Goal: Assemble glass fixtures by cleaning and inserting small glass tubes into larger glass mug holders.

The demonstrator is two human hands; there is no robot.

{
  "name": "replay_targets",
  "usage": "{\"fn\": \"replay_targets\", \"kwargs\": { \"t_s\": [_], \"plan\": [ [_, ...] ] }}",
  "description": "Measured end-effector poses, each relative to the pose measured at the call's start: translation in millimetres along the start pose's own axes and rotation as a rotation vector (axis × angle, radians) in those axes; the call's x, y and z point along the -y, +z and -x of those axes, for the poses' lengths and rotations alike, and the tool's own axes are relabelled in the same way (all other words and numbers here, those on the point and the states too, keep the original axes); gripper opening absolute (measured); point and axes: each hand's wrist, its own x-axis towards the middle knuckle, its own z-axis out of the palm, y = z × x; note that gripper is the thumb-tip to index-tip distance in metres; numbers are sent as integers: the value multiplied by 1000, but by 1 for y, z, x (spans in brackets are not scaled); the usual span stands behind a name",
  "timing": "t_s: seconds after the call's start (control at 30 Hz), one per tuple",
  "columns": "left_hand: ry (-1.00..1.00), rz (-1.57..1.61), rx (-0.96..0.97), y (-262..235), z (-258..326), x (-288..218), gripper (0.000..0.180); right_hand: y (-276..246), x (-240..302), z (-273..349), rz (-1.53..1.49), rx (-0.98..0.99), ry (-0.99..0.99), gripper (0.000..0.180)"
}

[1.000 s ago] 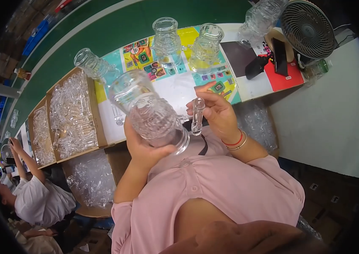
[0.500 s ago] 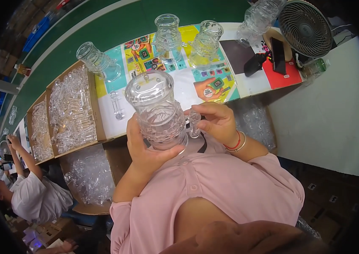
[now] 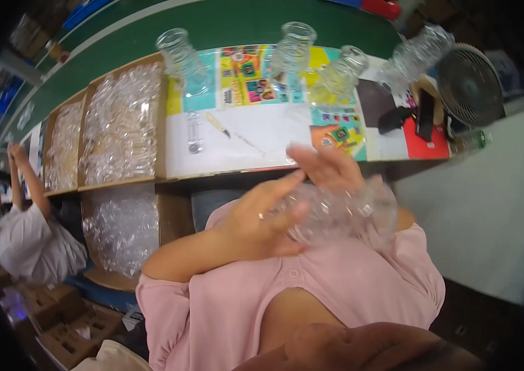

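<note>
A clear, patterned plastic mug (image 3: 361,216) lies on its side in front of my chest, smeared by motion. My left hand (image 3: 265,216) is closed round one end of it, with the thumb and fingers on its wall. Just beyond the mug, my right hand (image 3: 330,170) is raised against its far side. Its fingers are blurred, so I cannot tell their grip. On the white tabletop, past my hands, lie a small clear plastic piece (image 3: 195,133) and a craft knife (image 3: 219,125).
Similar clear vessels stand along the table's far side, including one at the left (image 3: 183,59) and one in the middle (image 3: 293,49). Cartons (image 3: 162,123) of clear pieces are at the left. A phone (image 3: 425,114) and a fan (image 3: 469,83) sit at the right. A co-worker (image 3: 36,235) is far left.
The mug has gone from upright to lying sideways and moved right and nearer my chest. My right hand has left the small handle at its side. The knife has come into view.
</note>
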Motion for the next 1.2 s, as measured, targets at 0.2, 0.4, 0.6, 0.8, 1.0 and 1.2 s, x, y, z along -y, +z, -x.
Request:
{"fn": "replay_targets", "kwargs": {
  "t_s": [0.2,0.4,0.6,0.8,1.0,1.2],
  "plan": [
    [129,-18,74,4,-8,-37,44,-1,-23,2,257,415,-512,52],
    [-73,89,69,-3,3,10,90,-31,-40,-7,212,76,-38,45],
    [-680,302,-244,-12,31,26,99,-22,-45,-88,-77,-217,-77,59],
    [-549,279,-386,-29,56,30,99,-10,-78,-83,335,-79,-40,51],
    [-426,438,-218,-51,85,29,96,-15,-103,-75,149,-14,155,37],
    [-357,256,-298,-72,85,35,106,0,-109,-102,-361,-78,436,39]
  ]
}}
